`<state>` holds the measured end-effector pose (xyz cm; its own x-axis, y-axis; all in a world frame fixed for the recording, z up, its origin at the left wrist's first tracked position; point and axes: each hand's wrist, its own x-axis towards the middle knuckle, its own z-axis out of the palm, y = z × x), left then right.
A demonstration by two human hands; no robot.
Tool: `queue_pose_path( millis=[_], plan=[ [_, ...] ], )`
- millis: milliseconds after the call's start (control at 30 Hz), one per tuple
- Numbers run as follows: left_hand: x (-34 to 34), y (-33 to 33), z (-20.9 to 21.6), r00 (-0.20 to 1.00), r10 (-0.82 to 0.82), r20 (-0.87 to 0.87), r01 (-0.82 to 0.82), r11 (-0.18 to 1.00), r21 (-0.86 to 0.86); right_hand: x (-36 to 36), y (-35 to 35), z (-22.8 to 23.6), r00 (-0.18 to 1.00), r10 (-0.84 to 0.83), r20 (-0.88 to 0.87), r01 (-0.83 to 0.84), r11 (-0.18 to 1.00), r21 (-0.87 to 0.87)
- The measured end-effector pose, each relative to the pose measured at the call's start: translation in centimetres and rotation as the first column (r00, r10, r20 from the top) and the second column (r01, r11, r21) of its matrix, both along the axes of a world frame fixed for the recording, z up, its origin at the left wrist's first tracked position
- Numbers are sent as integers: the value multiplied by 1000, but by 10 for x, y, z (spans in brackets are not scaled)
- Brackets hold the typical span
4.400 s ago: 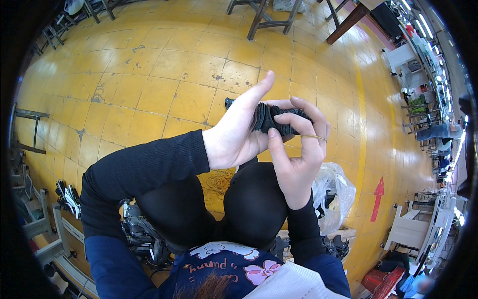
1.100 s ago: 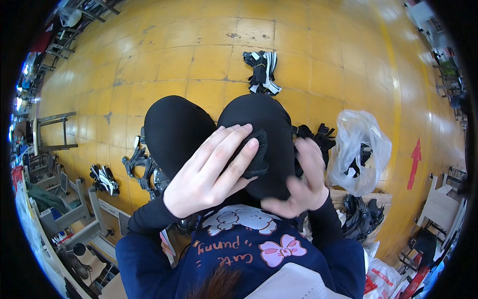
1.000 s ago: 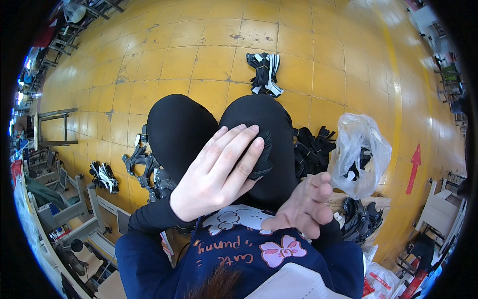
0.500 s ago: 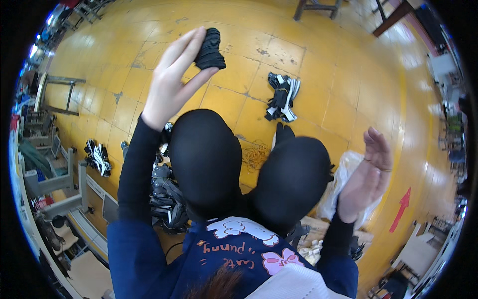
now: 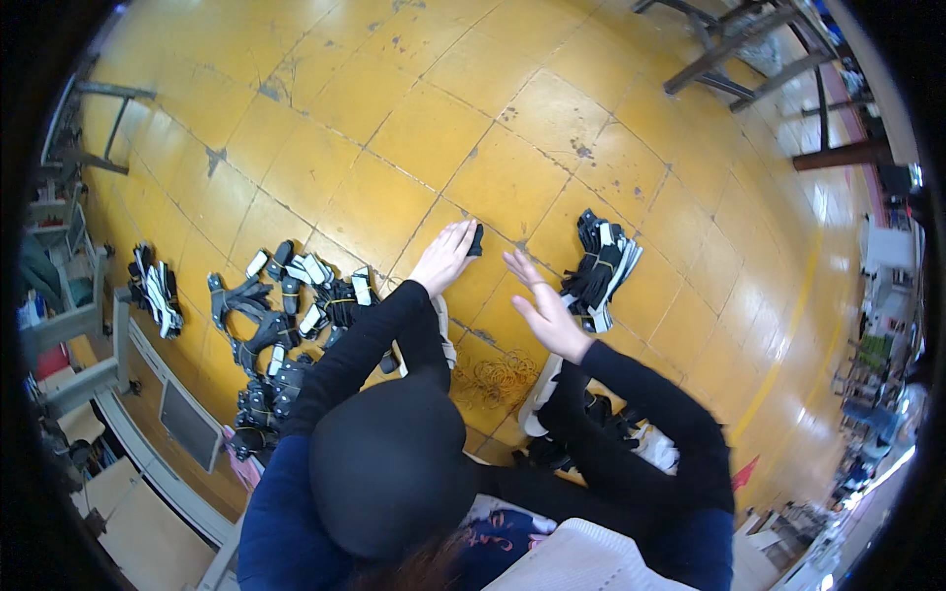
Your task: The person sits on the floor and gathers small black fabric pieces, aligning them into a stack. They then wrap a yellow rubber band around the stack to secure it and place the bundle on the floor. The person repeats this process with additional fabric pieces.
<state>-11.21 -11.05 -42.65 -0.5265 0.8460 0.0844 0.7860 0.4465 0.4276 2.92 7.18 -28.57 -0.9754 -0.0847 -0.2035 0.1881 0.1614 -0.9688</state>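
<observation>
Low over the floor in front of me, my left hand (image 5: 445,258) is closed round a stack of thin black pieces (image 5: 477,241). Most of the stack is hidden behind the fingers; only its dark edge shows. My right hand (image 5: 545,307) is to the right of it, fingers spread and holding nothing. A tied bundle of black and white strips (image 5: 601,268) lies on the floor just beyond the right hand. Between my feet is a loose heap of yellow rubber bands (image 5: 493,379).
Several banded black and white bundles (image 5: 296,295) cover the floor at my left, with another bundle (image 5: 156,291) farther left. Grey table frames (image 5: 74,340) line the left side. A bench (image 5: 734,59) stands at the far right, on yellow floor tiles (image 5: 394,108).
My left hand has come down toward the floor with the black stack. My right hand has swung inward beside it. My body leans forward, and more bundles at the left show.
</observation>
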Motion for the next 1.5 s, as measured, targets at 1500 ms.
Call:
queue_pose_path(
  millis=[1500],
  plan=[
    [2,-24,-27,775,162,611,-254,965,65,-52,-87,-171,930,-359,74,366,918,-151]
  ],
)
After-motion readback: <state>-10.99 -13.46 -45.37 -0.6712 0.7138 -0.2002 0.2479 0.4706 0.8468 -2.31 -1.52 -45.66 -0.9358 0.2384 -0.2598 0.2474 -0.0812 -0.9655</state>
